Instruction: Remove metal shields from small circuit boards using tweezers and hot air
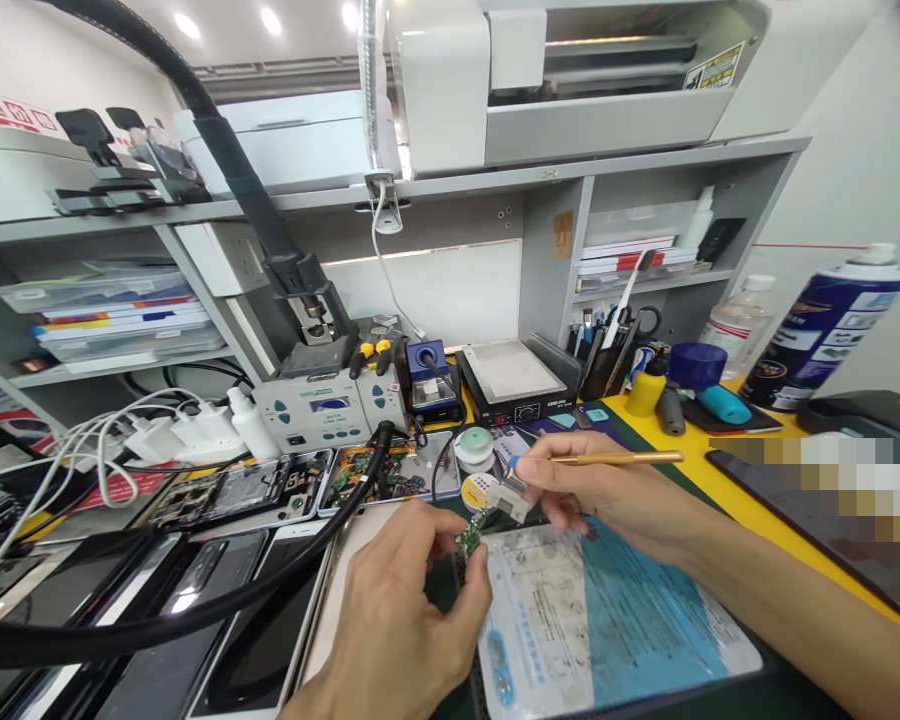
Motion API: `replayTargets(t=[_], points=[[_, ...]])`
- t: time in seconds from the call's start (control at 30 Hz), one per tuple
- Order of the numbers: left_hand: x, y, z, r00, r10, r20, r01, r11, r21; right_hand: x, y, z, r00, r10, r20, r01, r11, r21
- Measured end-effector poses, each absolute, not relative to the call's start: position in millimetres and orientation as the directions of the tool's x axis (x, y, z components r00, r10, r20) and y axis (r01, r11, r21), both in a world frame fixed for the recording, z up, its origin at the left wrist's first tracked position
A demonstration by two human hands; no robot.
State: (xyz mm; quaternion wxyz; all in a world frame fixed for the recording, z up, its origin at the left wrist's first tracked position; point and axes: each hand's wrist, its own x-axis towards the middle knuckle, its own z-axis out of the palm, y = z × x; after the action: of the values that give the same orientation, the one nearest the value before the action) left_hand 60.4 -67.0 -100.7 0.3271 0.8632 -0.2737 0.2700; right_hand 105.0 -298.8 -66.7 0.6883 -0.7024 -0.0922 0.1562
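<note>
Your left hand [397, 610] at 6 o'clock, fingers pinched on a small green circuit board [468, 533], your right hand [607, 495] at 4 o'clock closed round a gold-handled brush [615, 458], bristle end just above the board, blue work mat [600, 610] beneath, solder station [322, 405] at 11 o'clock.

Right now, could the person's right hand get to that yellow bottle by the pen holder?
Probably yes. The right hand already grips a gold tool and a small metal part, so it would need freeing first. The yellow bottle stands behind it on the yellow mat, with nothing between.
</note>
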Motion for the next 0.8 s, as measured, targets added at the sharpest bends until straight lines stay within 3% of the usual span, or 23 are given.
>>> replayTargets(t=[0.8], points=[[62.0,-67.1,-102.7,0.701,-0.324,0.635,-0.669,-0.607,0.428,103.2,-293.1,-71.3,0.93,0.344,-0.126,-0.118,-0.044,-0.992]])
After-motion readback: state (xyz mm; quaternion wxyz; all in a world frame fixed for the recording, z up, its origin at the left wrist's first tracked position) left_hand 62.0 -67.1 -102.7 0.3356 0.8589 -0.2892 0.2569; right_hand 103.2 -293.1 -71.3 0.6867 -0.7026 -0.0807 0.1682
